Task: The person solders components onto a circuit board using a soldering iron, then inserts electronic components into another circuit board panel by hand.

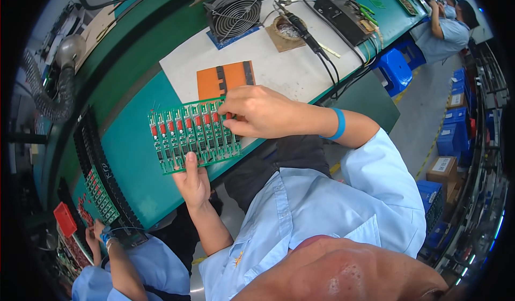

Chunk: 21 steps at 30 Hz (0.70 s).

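A green circuit board panel [194, 134], made of several narrow boards side by side, is held tilted over the green bench top. Each narrow board carries a red component and small dark parts. My left hand [193, 185] grips the panel's near edge, its thumb on top and its fingers hidden beneath. At the panel's right end is my right hand [261, 111], thumb and forefinger closing around a red component [229, 116]. A blue band circles the right wrist. Just behind the panel lies an orange plate [207, 81] with dark strips.
A black fan [234, 16], a soldering iron [296, 24] and a round bowl [287, 28] stand on the white sheet [185, 59]. Left, a black rack [88, 140] holds another panel near a co-worker's hands [96, 230]. A blue stool [394, 70] stands right.
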{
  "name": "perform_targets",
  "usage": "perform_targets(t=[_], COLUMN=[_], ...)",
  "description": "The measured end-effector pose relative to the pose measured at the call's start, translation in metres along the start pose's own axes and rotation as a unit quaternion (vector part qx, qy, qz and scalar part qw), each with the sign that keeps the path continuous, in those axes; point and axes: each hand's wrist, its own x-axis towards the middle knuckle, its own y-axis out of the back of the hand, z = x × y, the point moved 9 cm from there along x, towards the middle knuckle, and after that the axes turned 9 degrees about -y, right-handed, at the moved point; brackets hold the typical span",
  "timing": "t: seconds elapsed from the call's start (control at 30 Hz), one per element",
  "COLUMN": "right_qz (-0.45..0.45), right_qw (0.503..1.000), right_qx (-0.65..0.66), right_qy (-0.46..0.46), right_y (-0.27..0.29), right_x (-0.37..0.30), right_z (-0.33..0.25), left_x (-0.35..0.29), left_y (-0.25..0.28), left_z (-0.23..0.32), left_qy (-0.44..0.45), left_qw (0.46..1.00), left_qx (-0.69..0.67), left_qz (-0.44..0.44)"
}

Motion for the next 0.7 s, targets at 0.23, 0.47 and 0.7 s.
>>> perform_targets(t=[0.23,0.47,0.7], right_qz=[0.071,0.031,-0.096], right_qw=[0.993,0.996,0.913], right_qx=[-0.062,0.08,0.343], right_qy=[0.072,-0.024,-0.2], right_y=[0.008,0.012,-0.013], right_x=[0.001,0.01,0.007], right_z=[0.001,0.024,0.052], left_x=[0.0,0.002,-0.002], left_y=[0.006,0.001,0.017], left_z=[-0.003,0.002,-0.007], left_qy=[0.011,0.0,0.003], left_qw=[0.999,1.0,0.999], left_qx=[-0.025,0.003,-0.031], left_qz=[-0.027,0.01,-0.024])
